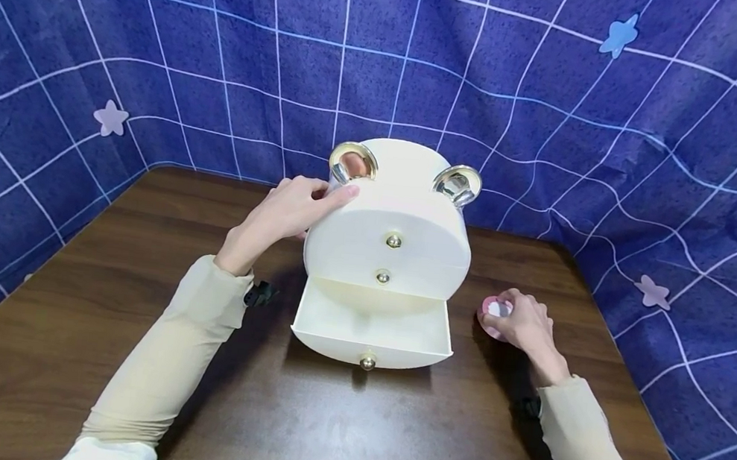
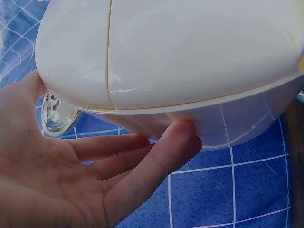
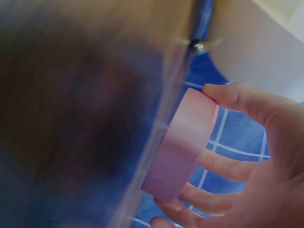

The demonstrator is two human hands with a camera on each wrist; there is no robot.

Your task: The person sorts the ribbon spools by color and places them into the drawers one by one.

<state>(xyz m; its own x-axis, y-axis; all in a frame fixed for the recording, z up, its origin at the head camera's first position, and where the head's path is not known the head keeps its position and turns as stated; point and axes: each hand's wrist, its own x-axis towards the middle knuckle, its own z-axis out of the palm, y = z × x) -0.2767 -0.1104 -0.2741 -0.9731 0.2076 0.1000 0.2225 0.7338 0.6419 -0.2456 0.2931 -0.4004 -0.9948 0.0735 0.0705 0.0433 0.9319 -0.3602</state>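
Observation:
A white drawer box (image 1: 383, 250) with two shiny gold ears (image 1: 458, 185) and small round knobs stands on the table. Its bottom drawer (image 1: 373, 313) is pulled out, and the inside is bare. My left hand (image 1: 289, 210) holds the box at its upper left, thumb over the top beside the ear. In the left wrist view, fingertips (image 2: 183, 130) of that hand touch the side wall. To the right of the box, my right hand (image 1: 523, 323) grips a pink roll of tape (image 3: 183, 145) by its edges, thumb on one side and fingers on the other, low at the tabletop.
The brown wooden table (image 1: 347, 438) reaches back to a blue curtain (image 1: 305, 66) with a white grid. Pale star shapes (image 1: 110, 118) show on the curtain. The open drawer juts toward me, its gold knob (image 1: 367, 362) at the front.

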